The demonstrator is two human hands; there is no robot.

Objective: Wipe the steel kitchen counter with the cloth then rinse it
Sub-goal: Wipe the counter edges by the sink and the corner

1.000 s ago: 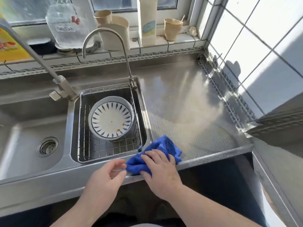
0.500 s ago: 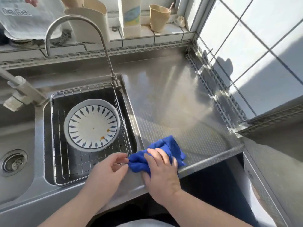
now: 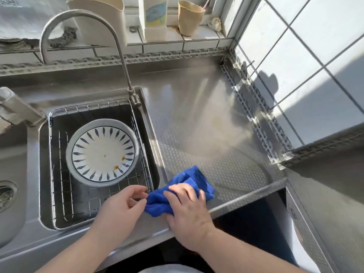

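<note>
A crumpled blue cloth (image 3: 190,179) lies on the steel counter (image 3: 197,115) at its front left corner, beside the sink basin. My right hand (image 3: 187,213) lies on top of the cloth, its fingers curled over the folds and gripping them. My left hand (image 3: 122,209) reaches across the basin's corner, and its thumb and fingertips pinch the cloth's left edge. A curved tap (image 3: 126,75) stands at the basin's back right corner, and no water runs from it.
A wire basket (image 3: 59,194) in the basin holds a white plate (image 3: 102,152) with blue marks and orange spots. A second basin with a drain (image 3: 6,194) lies left. Cups (image 3: 190,16) and a carton (image 3: 153,16) stand on the sill. A tiled wall (image 3: 295,56) bounds the right.
My head has moved right and closer, so the scene shifts left. Both hands stay on the cloth at the front edge; my left fingers have closed onto its left edge.
</note>
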